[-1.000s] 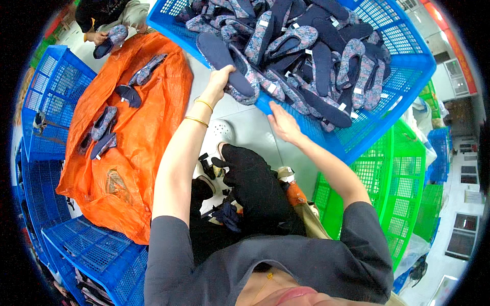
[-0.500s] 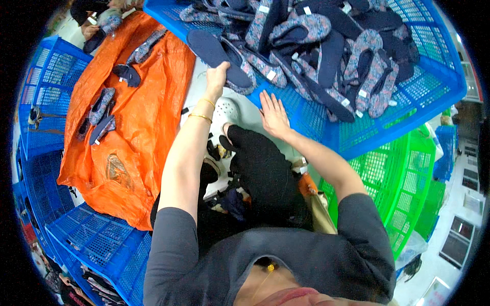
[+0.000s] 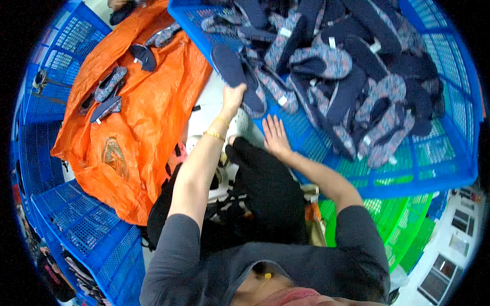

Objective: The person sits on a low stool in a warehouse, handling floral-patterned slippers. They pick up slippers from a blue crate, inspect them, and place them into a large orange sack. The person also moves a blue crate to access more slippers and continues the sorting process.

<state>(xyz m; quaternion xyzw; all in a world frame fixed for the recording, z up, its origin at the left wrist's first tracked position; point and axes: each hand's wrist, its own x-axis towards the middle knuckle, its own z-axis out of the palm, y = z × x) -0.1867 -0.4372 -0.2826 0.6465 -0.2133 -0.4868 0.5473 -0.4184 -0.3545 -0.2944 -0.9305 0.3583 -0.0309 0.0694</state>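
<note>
My left hand [image 3: 234, 97] is closed round the end of a slipper [image 3: 227, 65] with its flat navy sole turned up. A second, flower-patterned slipper [image 3: 253, 104] lies against it; whether my fingers hold that one too I cannot tell. Both are at the near left side of a big blue plastic basket [image 3: 454, 166], heaped with navy and floral slippers [image 3: 322, 66], several with small white tags. My right hand [image 3: 276, 135] lies flat with fingers apart on the basket's near side, holding nothing.
On the left an orange plastic sheet [image 3: 148, 117] bears several loose slippers [image 3: 109, 84]. Blue crates [image 3: 87, 224] stand beyond and below it. A green basket [image 3: 398, 224] sits under the blue one. At the top left, part of another person's hand [image 3: 116, 4] shows near a dark slipper.
The blue basket and its slippers sit lower and further right in view, with the right side swung nearer. My left hand keeps its hold on the slipper; my right stays on the basket's side.
</note>
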